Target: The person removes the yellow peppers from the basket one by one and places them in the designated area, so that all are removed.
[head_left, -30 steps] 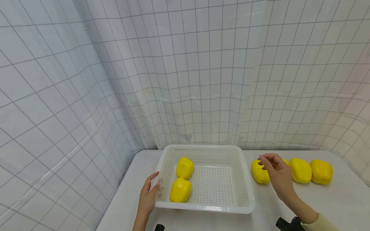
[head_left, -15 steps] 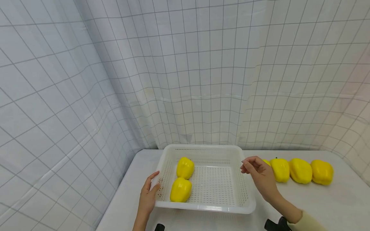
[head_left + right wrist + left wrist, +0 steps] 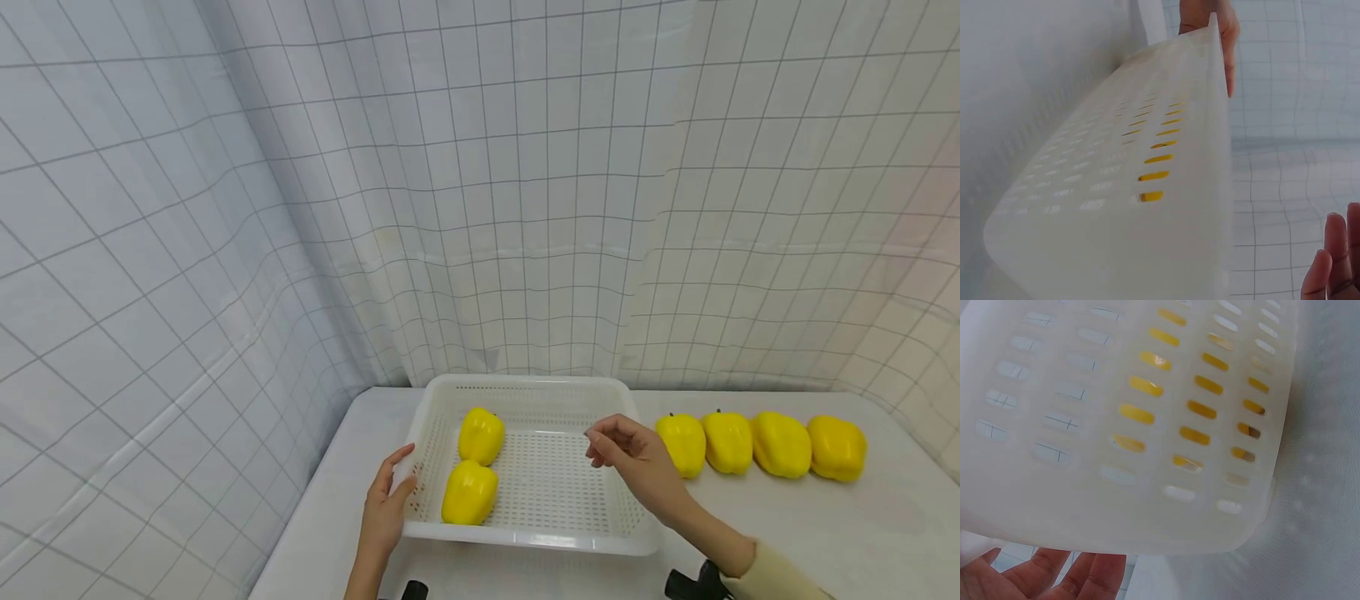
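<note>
A white perforated plastic basket (image 3: 558, 483) sits on the table. Two yellow bell peppers, one farther (image 3: 481, 437) and one nearer (image 3: 469, 493), lie along its left side. My left hand (image 3: 384, 521) grips the left rim; in the left wrist view its fingers (image 3: 1100, 578) show below the rim, with yellow visible through the slots of the basket wall. Over the basket's right part hovers my right hand (image 3: 637, 462), fingers loosely bent, holding nothing. The right wrist view catches a few of its fingertips (image 3: 1337, 250) beside the basket's rim.
Right of the basket, several yellow bell peppers (image 3: 781, 444) stand in a row on the white table (image 3: 810, 525). White curtains with grid lines (image 3: 525, 208) hang behind the table and at both sides. Black devices (image 3: 697, 582) show below the wrists.
My right hand has moved left from over the row of peppers to above the basket's right side, uncovering the leftmost peppers of the row. The left hand and basket have stayed put.
</note>
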### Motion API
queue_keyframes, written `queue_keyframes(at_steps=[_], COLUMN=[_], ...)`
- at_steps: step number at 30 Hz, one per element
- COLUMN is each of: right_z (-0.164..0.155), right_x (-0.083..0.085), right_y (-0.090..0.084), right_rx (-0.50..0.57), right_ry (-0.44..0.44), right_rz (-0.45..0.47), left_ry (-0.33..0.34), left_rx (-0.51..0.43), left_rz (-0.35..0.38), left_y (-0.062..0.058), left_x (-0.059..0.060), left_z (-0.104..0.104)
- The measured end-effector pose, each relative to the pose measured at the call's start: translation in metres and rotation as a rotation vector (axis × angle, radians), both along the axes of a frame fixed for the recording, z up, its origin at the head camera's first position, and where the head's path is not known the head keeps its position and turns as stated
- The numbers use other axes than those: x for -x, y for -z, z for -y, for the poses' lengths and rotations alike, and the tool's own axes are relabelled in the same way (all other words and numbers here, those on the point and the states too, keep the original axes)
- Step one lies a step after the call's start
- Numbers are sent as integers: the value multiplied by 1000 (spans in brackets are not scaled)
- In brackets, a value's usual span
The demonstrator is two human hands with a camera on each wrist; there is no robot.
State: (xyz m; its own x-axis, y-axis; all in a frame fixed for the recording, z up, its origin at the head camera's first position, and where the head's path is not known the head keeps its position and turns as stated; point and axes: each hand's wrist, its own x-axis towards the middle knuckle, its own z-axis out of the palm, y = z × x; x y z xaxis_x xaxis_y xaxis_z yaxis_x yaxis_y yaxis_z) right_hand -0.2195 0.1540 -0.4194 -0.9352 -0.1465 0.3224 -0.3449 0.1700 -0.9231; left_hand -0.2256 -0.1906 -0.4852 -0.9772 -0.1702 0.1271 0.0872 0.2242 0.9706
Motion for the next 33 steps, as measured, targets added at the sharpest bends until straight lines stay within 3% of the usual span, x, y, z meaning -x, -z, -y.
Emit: queue_keyframes(at_steps=[16, 33], right_z=[26, 51], right_x=[11, 35], right_y=[-9, -11], right_rx=[-147, -450], right_ry=[-311, -425], right_rz=[51, 94], left_ry=[-4, 12], left_rx=[-3, -6], left_rz=[6, -1], left_y=[0, -2], left_x=[-1, -2], left_z=[-1, -1])
